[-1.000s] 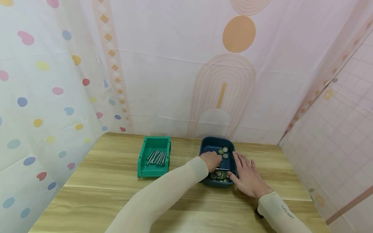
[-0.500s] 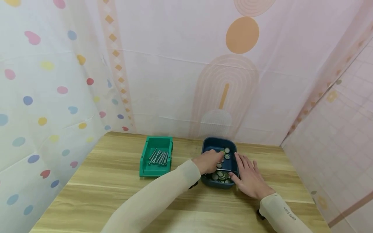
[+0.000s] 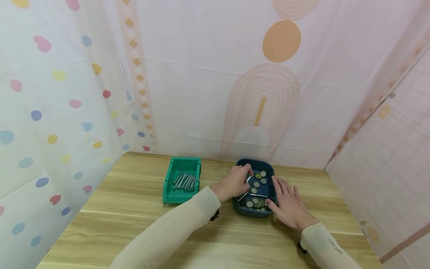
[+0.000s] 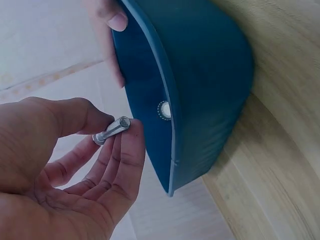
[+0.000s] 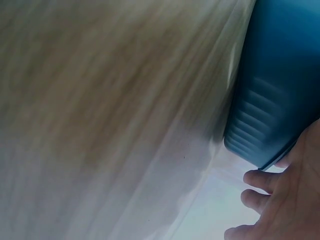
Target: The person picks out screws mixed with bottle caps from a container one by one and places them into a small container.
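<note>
My left hand (image 3: pixel 233 182) is above the left side of a dark blue plastic bin (image 3: pixel 250 213), pinching a silver bolt (image 4: pixel 113 131) between thumb and fingertips. Inside the bin lie bottle caps (image 3: pixel 256 184), bunched mostly at the near end, and loose bolts; one bolt (image 3: pixel 258 195) lies crosswise and another (image 3: pixel 242 197) slants near the left wall. My right hand (image 3: pixel 288 204) rests along the bin's right rim with fingers extended, the thumb near the front right corner. Part of the bin floor is hidden behind my left hand.
A green open-fronted bin (image 3: pixel 169 200) stands to the left on the wooden table (image 3: pixel 215 239), with several silver bolts (image 3: pixel 184 182) in it. Patterned curtains (image 3: pixel 188 93) hang behind the table and at both sides.
My left hand has risen from inside the blue bin and shifted left, now with a bolt between its fingers. The right hand has stayed at the rim.
</note>
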`<state>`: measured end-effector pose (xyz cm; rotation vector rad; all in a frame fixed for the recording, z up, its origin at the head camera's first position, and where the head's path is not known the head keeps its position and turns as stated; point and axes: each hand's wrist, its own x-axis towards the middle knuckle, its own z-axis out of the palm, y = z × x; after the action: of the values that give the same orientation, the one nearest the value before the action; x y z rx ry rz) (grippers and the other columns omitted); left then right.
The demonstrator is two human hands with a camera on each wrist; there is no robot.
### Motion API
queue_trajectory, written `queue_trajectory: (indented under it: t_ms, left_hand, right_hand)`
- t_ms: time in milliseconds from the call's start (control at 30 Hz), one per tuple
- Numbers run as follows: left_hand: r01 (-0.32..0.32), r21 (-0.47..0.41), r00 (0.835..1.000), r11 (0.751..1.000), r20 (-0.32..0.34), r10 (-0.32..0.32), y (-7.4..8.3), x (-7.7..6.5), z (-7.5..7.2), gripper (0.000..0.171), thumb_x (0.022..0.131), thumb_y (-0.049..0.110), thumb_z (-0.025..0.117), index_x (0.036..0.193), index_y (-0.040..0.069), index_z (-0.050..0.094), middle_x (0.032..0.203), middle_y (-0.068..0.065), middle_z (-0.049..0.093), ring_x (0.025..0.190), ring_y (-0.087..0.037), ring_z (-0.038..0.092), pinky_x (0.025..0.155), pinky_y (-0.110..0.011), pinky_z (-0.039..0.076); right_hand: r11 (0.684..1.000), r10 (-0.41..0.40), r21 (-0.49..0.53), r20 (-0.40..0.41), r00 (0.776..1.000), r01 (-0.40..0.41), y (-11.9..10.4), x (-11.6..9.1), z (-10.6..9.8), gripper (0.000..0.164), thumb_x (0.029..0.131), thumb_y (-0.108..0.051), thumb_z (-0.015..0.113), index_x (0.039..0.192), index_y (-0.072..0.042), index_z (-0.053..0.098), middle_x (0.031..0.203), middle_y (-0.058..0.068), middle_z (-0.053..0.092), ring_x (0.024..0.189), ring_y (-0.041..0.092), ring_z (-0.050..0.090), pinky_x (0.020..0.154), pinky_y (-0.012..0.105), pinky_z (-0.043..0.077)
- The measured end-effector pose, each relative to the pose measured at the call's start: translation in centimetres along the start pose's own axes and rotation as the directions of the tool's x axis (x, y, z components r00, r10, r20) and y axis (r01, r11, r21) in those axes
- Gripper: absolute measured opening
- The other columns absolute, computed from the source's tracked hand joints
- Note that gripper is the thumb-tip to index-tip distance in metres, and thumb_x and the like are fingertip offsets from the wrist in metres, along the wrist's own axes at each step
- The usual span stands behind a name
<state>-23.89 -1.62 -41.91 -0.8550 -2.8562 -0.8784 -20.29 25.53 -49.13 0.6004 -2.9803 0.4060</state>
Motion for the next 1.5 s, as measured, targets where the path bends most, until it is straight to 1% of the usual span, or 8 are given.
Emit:
queue_trajectory:
  t_ms: [167,367,567,667,933,1067,1300,1500]
  left_hand:
    - [0.067,-0.056,0.998,0.996,-0.004,-0.067,-0.4,-0.8,-0.6,0.031,0.106,0.001,0.078,0.136,0.007,0.070,0.093,-0.002,0.065,0.078,-0.012,0.058,0.072,-0.025,0.052]
    - [0.099,-0.117,0.994,0.988,-0.027,-0.103,-1.2,-1.7,-1.4,0.030,0.106,0.001,0.079,0.135,0.006,0.071,0.092,-0.002,0.067,0.076,-0.013,0.061,0.070,-0.024,0.053]
    - [0.154,-0.172,0.986,0.973,-0.038,-0.163,-1.9,-2.6,-2.1,0.031,0.104,0.001,0.080,0.134,0.005,0.073,0.100,-0.005,0.074,0.083,-0.016,0.066,0.074,-0.028,0.058]
    - [0.177,-0.178,0.981,0.968,-0.042,-0.187,-2.3,-3.1,-2.3,0.032,0.103,-0.001,0.080,0.134,0.004,0.074,0.102,-0.006,0.077,0.082,-0.016,0.068,0.073,-0.028,0.060]
    - [0.201,-0.223,0.973,0.954,-0.071,-0.221,-3.4,-4.5,-3.1,0.031,0.101,-0.005,0.079,0.131,0.003,0.074,0.100,-0.009,0.079,0.075,-0.014,0.072,0.067,-0.027,0.061]
    - [0.227,-0.219,0.963,0.949,-0.093,-0.252,-4.3,-5.3,-3.5,0.030,0.102,-0.002,0.080,0.130,0.006,0.075,0.099,-0.007,0.079,0.074,-0.013,0.071,0.066,-0.026,0.060]
    - [0.258,-0.219,0.949,0.941,-0.127,-0.289,-5.9,-6.5,-4.4,0.031,0.103,0.000,0.078,0.133,0.007,0.075,0.102,-0.007,0.080,0.076,-0.014,0.071,0.067,-0.027,0.060]
    - [0.268,-0.210,0.941,0.940,-0.154,-0.302,-7.0,-7.5,-5.5,0.032,0.103,0.001,0.076,0.135,0.008,0.075,0.103,-0.008,0.081,0.076,-0.014,0.071,0.068,-0.028,0.058]
  right_hand:
    - [1.000,0.006,0.000,-0.001,1.000,-0.006,0.2,0.0,0.1,0.087,0.121,-0.052,0.054,0.186,-0.006,0.020,0.189,0.030,0.032,0.176,0.057,0.028,0.136,0.088,0.019]
    - [1.000,0.004,-0.002,-0.009,1.000,-0.004,0.5,-0.1,-0.1,0.086,0.121,-0.051,0.055,0.186,-0.005,0.021,0.189,0.029,0.031,0.176,0.057,0.028,0.137,0.087,0.018]
    - [1.000,0.008,-0.012,0.001,1.000,-0.008,0.6,-0.3,-0.3,0.086,0.121,-0.050,0.055,0.186,-0.005,0.021,0.189,0.029,0.031,0.176,0.057,0.028,0.137,0.087,0.019]
    - [1.000,0.010,-0.016,0.002,1.000,-0.010,0.7,-0.3,-0.1,0.086,0.121,-0.051,0.055,0.186,-0.005,0.021,0.189,0.029,0.031,0.176,0.057,0.029,0.137,0.087,0.020]
    - [1.000,-0.002,-0.006,-0.025,1.000,0.002,0.9,-0.1,0.0,0.086,0.121,-0.049,0.056,0.186,-0.005,0.022,0.188,0.029,0.034,0.175,0.057,0.030,0.136,0.087,0.021]
    - [1.000,-0.005,0.003,-0.028,1.000,0.005,0.8,0.0,-0.1,0.086,0.120,-0.048,0.057,0.186,-0.004,0.022,0.187,0.030,0.035,0.175,0.057,0.031,0.136,0.088,0.021]
    - [1.000,-0.014,-0.003,-0.039,0.999,0.014,0.7,0.0,-0.1,0.086,0.120,-0.049,0.057,0.185,-0.004,0.024,0.187,0.030,0.036,0.174,0.057,0.033,0.135,0.088,0.023]
    - [1.000,0.000,0.000,-0.018,1.000,0.000,0.7,-0.1,-0.1,0.086,0.121,-0.049,0.056,0.186,-0.004,0.021,0.189,0.029,0.032,0.175,0.057,0.030,0.136,0.087,0.020]
